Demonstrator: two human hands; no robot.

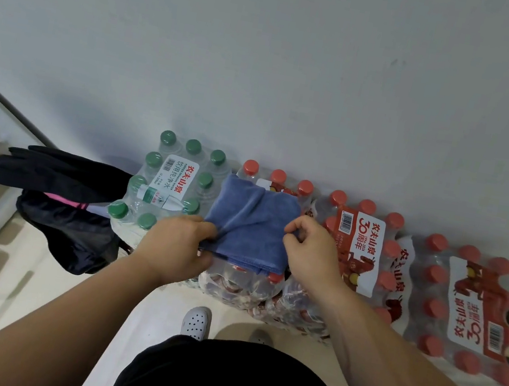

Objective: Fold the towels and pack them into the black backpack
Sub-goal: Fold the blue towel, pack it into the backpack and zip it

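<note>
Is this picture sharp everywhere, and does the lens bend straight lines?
Head view: the blue towel, left hand and right hand are sharp; the red-capped pack at the right edge is softer; the wide lens bows the row of packs; light is even, with a soft shadow on the wall.

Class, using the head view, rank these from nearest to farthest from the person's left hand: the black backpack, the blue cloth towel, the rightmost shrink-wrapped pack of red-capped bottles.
1. Blue cloth towel, gripped by the left hand, on its right.
2. Black backpack, off to the left.
3. Rightmost shrink-wrapped pack of red-capped bottles, far right.
</note>
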